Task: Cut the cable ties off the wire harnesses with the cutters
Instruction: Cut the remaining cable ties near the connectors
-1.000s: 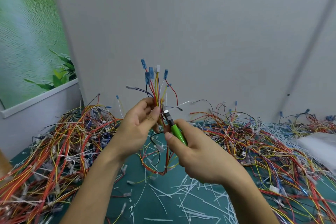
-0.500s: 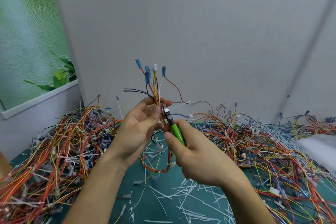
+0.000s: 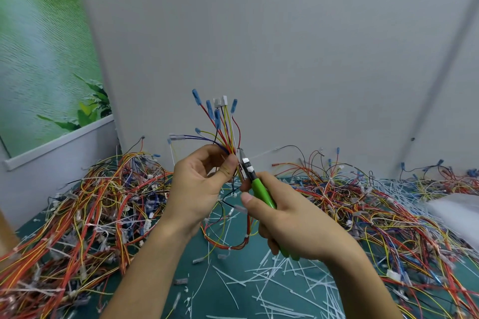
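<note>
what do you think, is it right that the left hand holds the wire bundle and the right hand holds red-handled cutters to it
Not quite. The head view shows the cutters with green handles, not red. The rest stands: the left hand holds the wire bundle and the right hand holds the cutters to it.

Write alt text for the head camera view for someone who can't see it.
A person's left hand pinches a wire harness upright while the right hand holds green-handled cutters with the tip at the bundle. Piles of coloured harnesses and cut white cable ties cover a green table.
</note>
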### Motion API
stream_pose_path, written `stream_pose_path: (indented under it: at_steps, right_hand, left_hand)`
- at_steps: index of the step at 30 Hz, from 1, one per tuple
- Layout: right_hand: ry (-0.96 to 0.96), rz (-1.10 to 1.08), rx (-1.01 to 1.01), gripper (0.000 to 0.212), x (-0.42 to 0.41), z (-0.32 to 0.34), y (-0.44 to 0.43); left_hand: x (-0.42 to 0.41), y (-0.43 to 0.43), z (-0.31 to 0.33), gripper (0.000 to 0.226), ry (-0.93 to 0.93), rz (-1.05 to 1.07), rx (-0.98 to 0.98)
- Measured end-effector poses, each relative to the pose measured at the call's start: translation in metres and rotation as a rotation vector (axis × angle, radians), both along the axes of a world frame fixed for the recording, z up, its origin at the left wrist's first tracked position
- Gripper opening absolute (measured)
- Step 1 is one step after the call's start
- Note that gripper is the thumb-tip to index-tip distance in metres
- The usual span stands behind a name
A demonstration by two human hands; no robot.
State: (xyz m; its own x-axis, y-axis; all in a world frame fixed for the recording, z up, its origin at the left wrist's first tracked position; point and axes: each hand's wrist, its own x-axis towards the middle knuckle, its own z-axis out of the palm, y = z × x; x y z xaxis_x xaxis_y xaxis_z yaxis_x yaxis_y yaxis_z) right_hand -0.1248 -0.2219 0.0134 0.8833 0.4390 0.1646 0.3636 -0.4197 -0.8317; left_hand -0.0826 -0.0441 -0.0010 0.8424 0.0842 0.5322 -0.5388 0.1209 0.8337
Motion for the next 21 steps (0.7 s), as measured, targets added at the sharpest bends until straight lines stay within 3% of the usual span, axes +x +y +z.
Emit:
stream_pose_path:
  at_steps: [7,12,21]
  right_hand:
    - [-0.047,0.016,0.007,0.011,0.008,-0.006,-0.004]
    - [0.07,0.056,0.091,0.012,0.007,-0.006,-0.002]
    - [0.24,0.175,0.134,0.032,0.002,0.005,-0.008]
  left_hand:
    - [-0.001,0.008,0.001,0.005,-0.044,0.054,0.133]
    - [-0.002,0.011,0.003,0.002,-0.061,0.087,0.201]
    - [0.0,0.015,0.002,0.019,0.017,-0.009,0.253]
